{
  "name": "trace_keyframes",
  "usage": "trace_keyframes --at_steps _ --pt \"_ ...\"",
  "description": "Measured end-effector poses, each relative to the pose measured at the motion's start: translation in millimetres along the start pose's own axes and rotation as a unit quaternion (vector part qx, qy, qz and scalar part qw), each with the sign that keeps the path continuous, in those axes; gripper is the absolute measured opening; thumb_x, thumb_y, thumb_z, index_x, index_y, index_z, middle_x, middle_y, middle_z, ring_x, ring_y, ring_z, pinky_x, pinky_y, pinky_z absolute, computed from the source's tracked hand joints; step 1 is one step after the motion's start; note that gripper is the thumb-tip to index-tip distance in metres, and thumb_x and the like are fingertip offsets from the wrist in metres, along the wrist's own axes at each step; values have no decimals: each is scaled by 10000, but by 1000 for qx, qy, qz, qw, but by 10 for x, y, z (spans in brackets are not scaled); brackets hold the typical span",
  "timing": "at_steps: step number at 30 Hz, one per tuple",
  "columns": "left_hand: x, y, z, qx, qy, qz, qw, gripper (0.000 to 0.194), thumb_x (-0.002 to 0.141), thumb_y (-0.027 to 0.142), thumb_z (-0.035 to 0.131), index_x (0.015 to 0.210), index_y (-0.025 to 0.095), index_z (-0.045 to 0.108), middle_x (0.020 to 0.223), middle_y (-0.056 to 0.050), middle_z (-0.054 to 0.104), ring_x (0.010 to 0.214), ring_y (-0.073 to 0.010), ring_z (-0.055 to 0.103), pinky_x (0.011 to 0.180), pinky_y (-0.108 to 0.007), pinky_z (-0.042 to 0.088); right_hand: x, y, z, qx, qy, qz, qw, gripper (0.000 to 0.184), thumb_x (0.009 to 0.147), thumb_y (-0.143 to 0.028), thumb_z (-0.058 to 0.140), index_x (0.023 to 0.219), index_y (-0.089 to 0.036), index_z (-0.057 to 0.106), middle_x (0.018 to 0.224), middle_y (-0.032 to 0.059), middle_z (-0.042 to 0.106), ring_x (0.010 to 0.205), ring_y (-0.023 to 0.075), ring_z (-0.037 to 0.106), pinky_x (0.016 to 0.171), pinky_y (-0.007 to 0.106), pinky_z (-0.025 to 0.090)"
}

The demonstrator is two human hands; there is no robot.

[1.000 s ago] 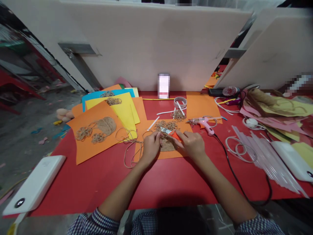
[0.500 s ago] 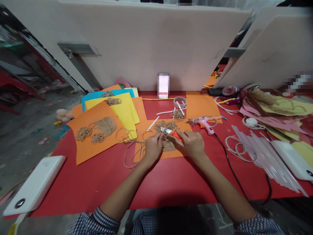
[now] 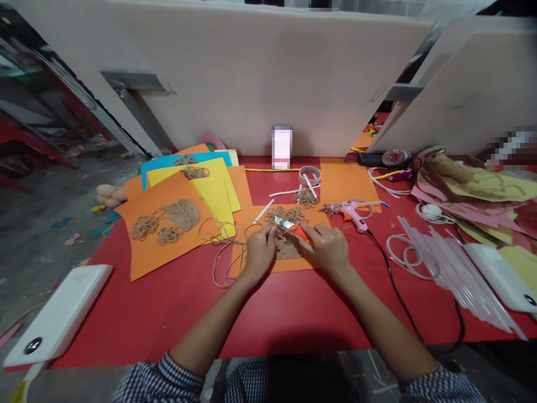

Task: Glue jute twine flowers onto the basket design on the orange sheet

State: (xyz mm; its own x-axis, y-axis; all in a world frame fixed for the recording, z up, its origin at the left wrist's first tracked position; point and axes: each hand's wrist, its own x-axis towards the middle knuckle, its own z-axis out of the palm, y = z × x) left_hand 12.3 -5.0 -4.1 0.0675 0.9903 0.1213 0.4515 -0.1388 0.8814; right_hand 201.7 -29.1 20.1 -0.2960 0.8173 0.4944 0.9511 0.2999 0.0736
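My left hand (image 3: 260, 252) and my right hand (image 3: 327, 246) meet over a coiled jute twine piece (image 3: 288, 247) lying on an orange paper sheet (image 3: 251, 260). My right hand grips a small white tube (image 3: 285, 223) with an orange-red end (image 3: 301, 231). The tube's white tip points toward my left fingertips, which rest close to it. Whether those fingers hold the tube or the jute, I cannot tell. Loose jute twine (image 3: 222, 246) lies left of my left hand. Two jute flower coils (image 3: 285, 215) sit just above my hands.
A pink hot glue gun (image 3: 350, 211) lies to the right, its black cord trailing toward the table's front edge. Glue sticks (image 3: 453, 268), white power banks (image 3: 59, 313), jute-decorated papers (image 3: 165, 224) and a tape roll (image 3: 309, 176) surround the work on the red table (image 3: 285, 319).
Both hands stay almost in place over the jute piece, with only small finger shifts. The tube remains in my right hand.
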Motion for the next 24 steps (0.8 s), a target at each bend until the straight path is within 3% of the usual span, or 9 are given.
trace_keyframes --at_steps 10,24 --pt "-6 13 -15 -19 10 -11 1000 367 982 357 392 805 183 663 545 18 610 536 -144 589 614 -249 428 -20 6 7 -9 28 -4 1000 444 1007 -502 424 1064 -206 751 628 31 616 582 132 474 611 317 196" --pt "-24 30 15 -7 -20 40 999 340 986 316 413 798 187 665 579 7 631 549 -137 592 635 -245 428 -16 -44 -11 -8 12 18 1000 447 1011 -516 420 1119 -217 733 659 35 628 605 131 484 613 327 181"
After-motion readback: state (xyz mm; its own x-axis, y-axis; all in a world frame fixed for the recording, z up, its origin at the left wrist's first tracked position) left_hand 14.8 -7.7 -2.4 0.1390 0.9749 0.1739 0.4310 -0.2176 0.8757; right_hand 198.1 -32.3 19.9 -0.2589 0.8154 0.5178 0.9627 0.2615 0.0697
